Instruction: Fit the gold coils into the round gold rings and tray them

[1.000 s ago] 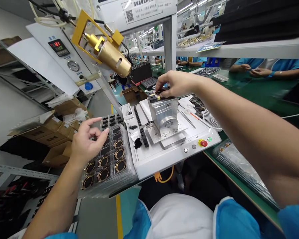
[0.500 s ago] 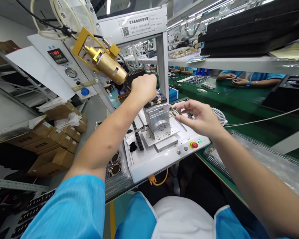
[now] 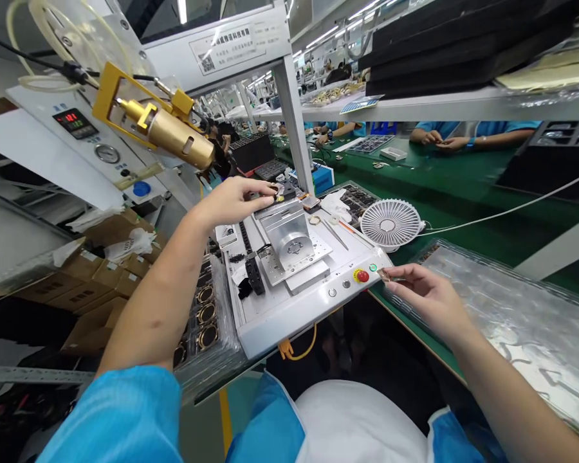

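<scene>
My left hand (image 3: 238, 200) reaches to the black fixture (image 3: 285, 191) on top of the silver metal block (image 3: 284, 231). Its thumb and fingers are bent around a small dark, rounded piece whose kind I cannot make out. Off the machine's front right corner, my right hand (image 3: 427, 297) pinches a thin gold-brown ring-shaped part (image 3: 384, 275) close to the green button (image 3: 373, 267). A gold dispensing cylinder (image 3: 181, 138) hangs tilted above and left of my left hand.
On the white machine bed lie a loose gold ring (image 3: 314, 220) and tweezers (image 3: 335, 234). A red stop button (image 3: 362, 276) sits on its front edge. Right of it stand a white fan (image 3: 390, 224) and clear plastic trays (image 3: 521, 321). Trays of round parts (image 3: 206, 314) lie left. A co-worker's hands (image 3: 446, 139) show across.
My right hand has moved right and down, away from the metal block, carrying the ring part. My left hand has gone from a closed fist to stretched fingers at the fixture. The view has shifted.
</scene>
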`<state>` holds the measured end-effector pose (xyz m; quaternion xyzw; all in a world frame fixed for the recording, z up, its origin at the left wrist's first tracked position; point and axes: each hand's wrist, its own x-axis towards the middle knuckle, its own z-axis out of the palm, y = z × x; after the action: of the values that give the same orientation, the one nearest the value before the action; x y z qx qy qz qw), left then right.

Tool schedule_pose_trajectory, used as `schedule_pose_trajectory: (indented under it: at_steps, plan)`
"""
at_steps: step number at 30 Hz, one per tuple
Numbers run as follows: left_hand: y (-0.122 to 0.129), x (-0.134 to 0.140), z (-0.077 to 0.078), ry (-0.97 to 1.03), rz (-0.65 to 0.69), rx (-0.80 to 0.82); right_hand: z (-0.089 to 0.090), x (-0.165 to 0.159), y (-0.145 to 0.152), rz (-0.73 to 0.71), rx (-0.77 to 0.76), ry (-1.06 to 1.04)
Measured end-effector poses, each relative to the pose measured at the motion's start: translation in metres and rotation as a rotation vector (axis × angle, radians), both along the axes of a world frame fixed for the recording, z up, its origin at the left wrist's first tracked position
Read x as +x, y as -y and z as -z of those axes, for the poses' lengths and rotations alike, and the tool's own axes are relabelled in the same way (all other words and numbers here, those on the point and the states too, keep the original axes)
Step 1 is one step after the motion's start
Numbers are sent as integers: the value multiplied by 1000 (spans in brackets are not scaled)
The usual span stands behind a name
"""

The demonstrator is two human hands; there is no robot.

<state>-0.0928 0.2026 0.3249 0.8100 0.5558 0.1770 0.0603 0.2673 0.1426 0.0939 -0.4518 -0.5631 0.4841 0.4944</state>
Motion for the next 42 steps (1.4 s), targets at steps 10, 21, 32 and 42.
schedule_pose_trajectory:
  at_steps: [10,21,32,42]
  plan:
    - [19,15,38,-4,-102,95,32,-6,-8,-43,-52,84]
    - [74,-2,50,-10,78,127,76,-17,-14,-210,-21,901]
    - [183,28,208,670,-68,-304,59,-16,-10,-189,-39,861]
    - [160,123,303,1478,-40,-705,59,-56,72,-228,142,6]
